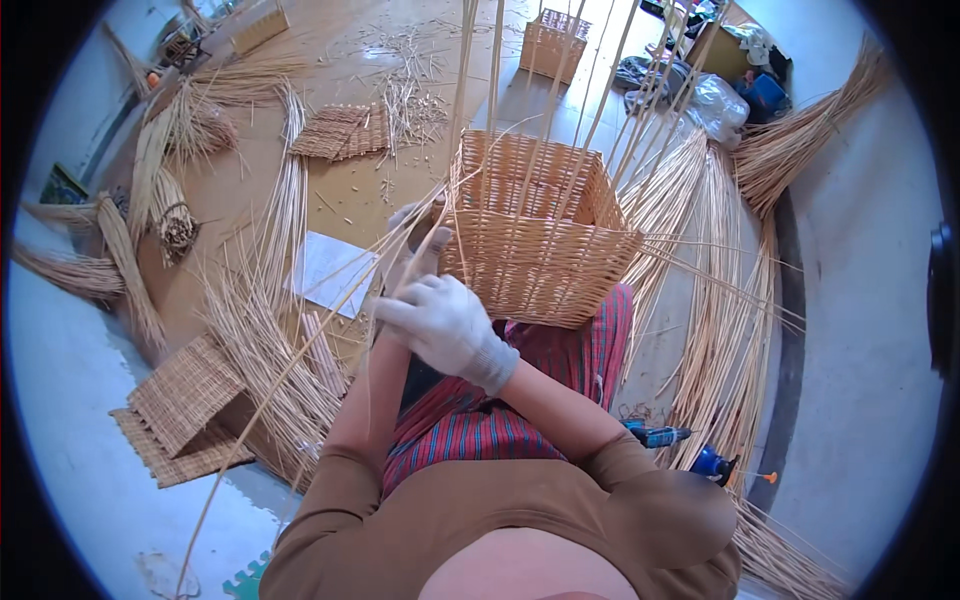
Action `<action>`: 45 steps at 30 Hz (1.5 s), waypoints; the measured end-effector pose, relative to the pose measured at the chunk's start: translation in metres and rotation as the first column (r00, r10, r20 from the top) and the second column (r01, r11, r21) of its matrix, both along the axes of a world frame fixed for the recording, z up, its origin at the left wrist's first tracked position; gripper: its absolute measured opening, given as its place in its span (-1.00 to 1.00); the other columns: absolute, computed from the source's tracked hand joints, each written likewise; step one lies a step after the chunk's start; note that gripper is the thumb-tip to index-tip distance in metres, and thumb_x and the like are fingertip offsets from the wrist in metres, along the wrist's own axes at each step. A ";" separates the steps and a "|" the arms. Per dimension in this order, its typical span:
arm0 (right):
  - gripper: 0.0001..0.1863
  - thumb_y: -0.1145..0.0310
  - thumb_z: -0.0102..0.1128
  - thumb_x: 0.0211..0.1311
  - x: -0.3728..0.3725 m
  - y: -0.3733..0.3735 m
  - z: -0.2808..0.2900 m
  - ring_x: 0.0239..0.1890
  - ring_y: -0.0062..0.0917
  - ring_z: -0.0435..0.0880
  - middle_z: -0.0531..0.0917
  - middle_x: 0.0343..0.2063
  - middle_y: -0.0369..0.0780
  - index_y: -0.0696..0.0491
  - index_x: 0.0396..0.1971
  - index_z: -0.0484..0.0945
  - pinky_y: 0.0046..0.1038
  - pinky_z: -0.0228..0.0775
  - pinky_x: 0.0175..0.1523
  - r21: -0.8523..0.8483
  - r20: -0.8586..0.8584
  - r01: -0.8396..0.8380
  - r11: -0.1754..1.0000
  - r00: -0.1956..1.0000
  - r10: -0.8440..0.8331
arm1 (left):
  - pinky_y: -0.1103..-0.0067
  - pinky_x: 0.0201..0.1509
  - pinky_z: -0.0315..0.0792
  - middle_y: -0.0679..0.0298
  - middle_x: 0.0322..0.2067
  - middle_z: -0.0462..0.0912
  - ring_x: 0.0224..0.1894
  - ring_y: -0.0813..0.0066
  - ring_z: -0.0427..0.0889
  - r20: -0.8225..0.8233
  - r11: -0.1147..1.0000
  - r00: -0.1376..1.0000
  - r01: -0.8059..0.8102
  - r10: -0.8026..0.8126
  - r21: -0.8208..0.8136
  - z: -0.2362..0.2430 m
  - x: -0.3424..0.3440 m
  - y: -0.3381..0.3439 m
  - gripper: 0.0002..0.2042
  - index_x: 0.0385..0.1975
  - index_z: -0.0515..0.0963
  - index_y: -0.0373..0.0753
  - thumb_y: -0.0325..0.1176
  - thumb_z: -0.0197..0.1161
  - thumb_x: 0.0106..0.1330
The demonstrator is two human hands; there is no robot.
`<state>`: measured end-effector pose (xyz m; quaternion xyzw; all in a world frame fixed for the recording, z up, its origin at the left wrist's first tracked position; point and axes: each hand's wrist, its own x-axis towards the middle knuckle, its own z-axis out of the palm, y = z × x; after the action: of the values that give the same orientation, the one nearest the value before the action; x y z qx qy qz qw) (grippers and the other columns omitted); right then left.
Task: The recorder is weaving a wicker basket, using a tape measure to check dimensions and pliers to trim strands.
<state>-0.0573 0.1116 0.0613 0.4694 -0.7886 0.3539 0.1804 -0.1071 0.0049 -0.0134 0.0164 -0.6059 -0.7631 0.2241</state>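
A partly woven wicker basket (545,262) rests on my lap, tilted, with long upright stakes rising from its far and right sides. My left hand (418,240), in a white glove, is closed at the basket's left corner; part of it is hidden behind strands. Crossing over my left forearm, my right hand (440,318), also gloved, has its fingers closed around a thin cane strand (369,385). The strand's lower end hangs past my left arm. Another long strand (262,408) runs from the basket's left corner down to the lower left.
Bundles of cane lie on the left (265,345) and right (715,290). Woven panels (190,392) lean at lower left; another panel (345,132) lies ahead. A white sheet (330,272) is near my left hand. A finished-looking basket (553,48) stands beyond. Blue tools (660,435) lie right.
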 end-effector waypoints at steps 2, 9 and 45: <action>-0.63 0.31 0.36 0.10 0.009 0.023 -0.007 -0.45 -0.35 0.63 0.67 -0.42 -0.27 -0.08 -0.03 0.64 -0.34 0.47 -0.33 0.027 0.004 0.006 1.000 1.000 -0.006 | 0.61 -0.01 0.49 0.24 -0.18 0.62 -0.12 0.52 0.59 -0.030 0.960 0.985 -0.173 0.171 -0.219 0.003 0.009 -0.001 -0.62 0.02 0.48 -0.29 -0.47 0.42 0.23; -0.74 0.43 0.39 0.10 0.013 0.037 -0.019 -0.39 -0.30 0.67 0.71 -0.36 -0.19 0.05 -0.16 0.66 -0.35 0.53 -0.28 -0.220 0.139 0.216 0.951 0.972 -0.188 | 0.65 -0.16 0.52 0.28 -0.29 0.68 -0.26 0.60 0.61 -0.252 0.923 0.922 -0.343 0.295 -0.174 -0.008 0.009 0.006 -0.89 -0.18 0.60 -0.34 -0.56 0.29 0.33; -0.36 0.44 0.20 0.30 -0.114 0.141 0.029 -0.13 -0.37 0.65 0.57 0.09 -0.11 0.04 0.37 0.23 -0.35 0.48 0.05 -0.239 -0.080 0.706 0.667 0.670 -0.738 | 0.31 -0.11 0.50 0.03 0.19 0.36 -0.23 0.17 0.64 -0.103 0.187 0.995 -0.097 -0.019 -0.977 0.031 -0.004 0.117 -0.13 0.49 0.04 0.17 -0.15 0.37 0.17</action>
<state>-0.1715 0.2526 0.0906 0.1268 -0.8545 0.2844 0.4159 -0.1107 0.1218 0.0178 -0.1496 -0.9415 -0.1960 0.2299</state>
